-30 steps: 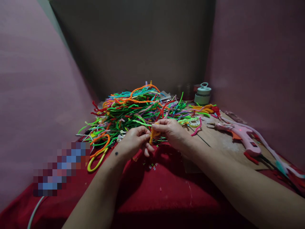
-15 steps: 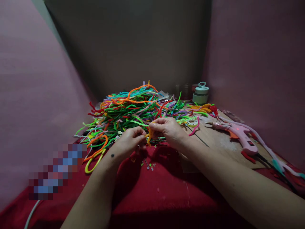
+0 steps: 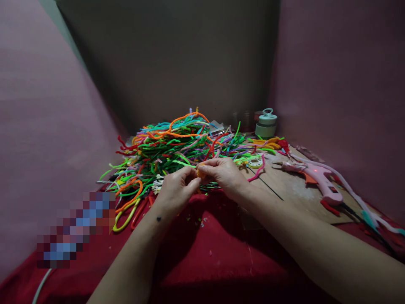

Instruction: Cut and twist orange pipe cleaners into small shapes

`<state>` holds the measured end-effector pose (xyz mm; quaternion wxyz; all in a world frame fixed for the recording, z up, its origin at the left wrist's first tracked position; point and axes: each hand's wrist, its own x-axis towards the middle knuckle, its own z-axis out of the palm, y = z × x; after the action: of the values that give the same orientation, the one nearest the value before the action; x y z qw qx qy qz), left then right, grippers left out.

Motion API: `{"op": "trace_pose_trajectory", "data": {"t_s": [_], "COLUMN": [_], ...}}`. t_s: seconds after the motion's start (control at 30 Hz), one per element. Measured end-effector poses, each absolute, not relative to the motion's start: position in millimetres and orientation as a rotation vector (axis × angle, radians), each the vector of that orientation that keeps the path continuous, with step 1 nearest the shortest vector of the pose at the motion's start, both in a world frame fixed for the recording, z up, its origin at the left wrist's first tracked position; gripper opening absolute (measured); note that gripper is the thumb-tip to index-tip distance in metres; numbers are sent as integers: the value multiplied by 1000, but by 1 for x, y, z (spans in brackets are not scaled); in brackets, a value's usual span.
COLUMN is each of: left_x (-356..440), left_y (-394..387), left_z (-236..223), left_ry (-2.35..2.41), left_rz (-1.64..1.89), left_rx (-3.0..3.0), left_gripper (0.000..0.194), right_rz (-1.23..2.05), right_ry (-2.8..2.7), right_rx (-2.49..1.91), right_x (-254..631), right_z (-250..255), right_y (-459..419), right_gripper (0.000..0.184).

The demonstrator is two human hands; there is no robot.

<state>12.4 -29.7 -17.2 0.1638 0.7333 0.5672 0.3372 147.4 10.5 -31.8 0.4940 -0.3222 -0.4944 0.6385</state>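
Note:
My left hand and my right hand meet above the red cloth, just in front of a heap of coloured pipe cleaners. Between their fingertips is a small orange-yellow pipe cleaner, mostly covered by the fingers. My right thumb and forefinger pinch it from the right. The left fingers close on it from the left, thumb on the near side. How it is bent or twisted cannot be made out.
At the right a pink glue gun lies on a brown board. Behind it stands a pale green lidded jar. Yellow scissor-like handles lie at the left. Small green scraps dot the red cloth. Pink walls flank both sides.
My left hand has moved right, its fingers now against those of the right hand. The orange-yellow pipe cleaner, which hung down between them, is now mostly hidden by the fingers.

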Motion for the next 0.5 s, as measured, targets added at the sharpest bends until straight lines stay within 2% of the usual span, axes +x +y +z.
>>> {"op": "trace_pose_trajectory", "data": {"t_s": [0.17,0.37,0.5], "left_x": [12,11,13], "left_y": [-30,-29,-29], "left_z": [-17,-14,-13], "left_ry": [1625,1559,1522], "left_rz": [958,1057,1101], "left_rx": [2115,1873,1787], "left_gripper": [13,13,13], "right_rz": [1562,1651,1688], "right_ry": [-1169,-1185,-1166], "right_rx": [-774,-701,-730], "right_x": [147,148,145], "right_z": [-31,-34,-36], "right_y": [11,9,8], "right_gripper": [10,18,16]}}
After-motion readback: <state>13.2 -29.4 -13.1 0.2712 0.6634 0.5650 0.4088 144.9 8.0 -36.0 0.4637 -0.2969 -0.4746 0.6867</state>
